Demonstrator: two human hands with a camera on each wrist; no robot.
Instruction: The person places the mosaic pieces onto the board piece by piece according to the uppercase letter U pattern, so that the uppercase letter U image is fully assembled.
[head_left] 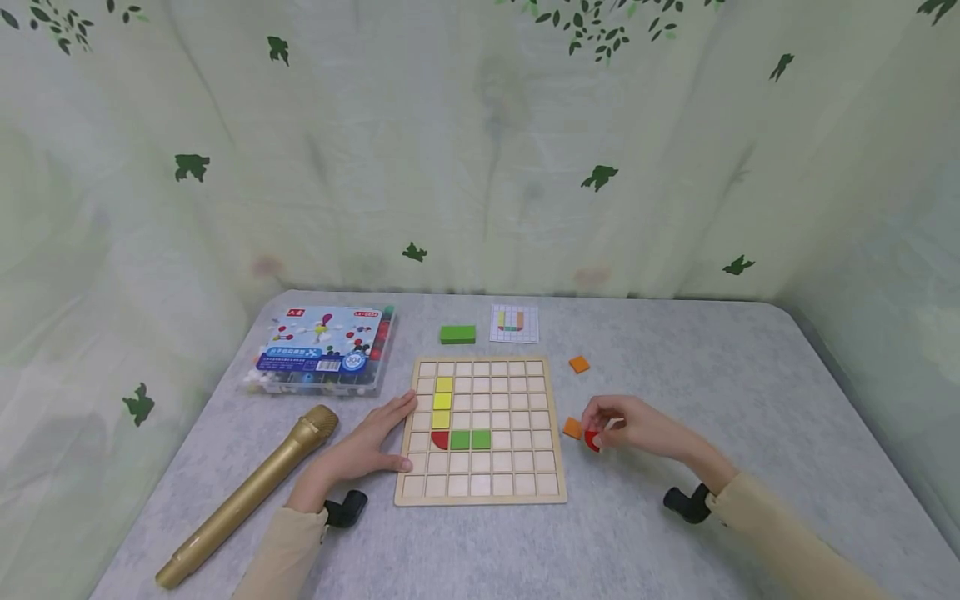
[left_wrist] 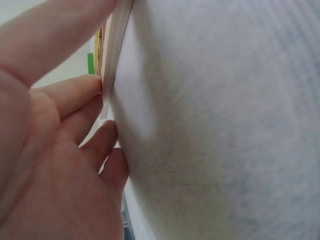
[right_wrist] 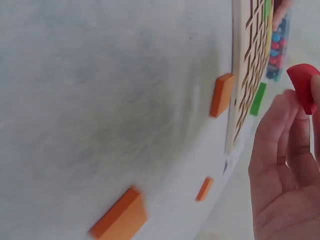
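A wooden grid board [head_left: 480, 505] lies mid-table. A column of yellow tiles [head_left: 442, 402], a red quarter-round tile [head_left: 440, 440] and two green tiles [head_left: 470, 439] sit in its cells. My left hand [head_left: 366, 443] rests along the board's left edge, fingers extended and thumb lower down, as the left wrist view also shows the hand [left_wrist: 65, 145] from the palm side. Right of the board, my right hand [head_left: 626, 425] pinches another red quarter-round tile [right_wrist: 303, 86] between thumb and fingers. Beside it lies an orange tile [head_left: 572, 427].
A second orange tile [head_left: 579, 364] lies farther back; a third orange tile [right_wrist: 120, 217] shows in the right wrist view. Behind the board are a green block [head_left: 457, 335] and a pattern card [head_left: 514, 323]. At left lie a plastic case [head_left: 322, 342] and a gold microphone [head_left: 247, 496].
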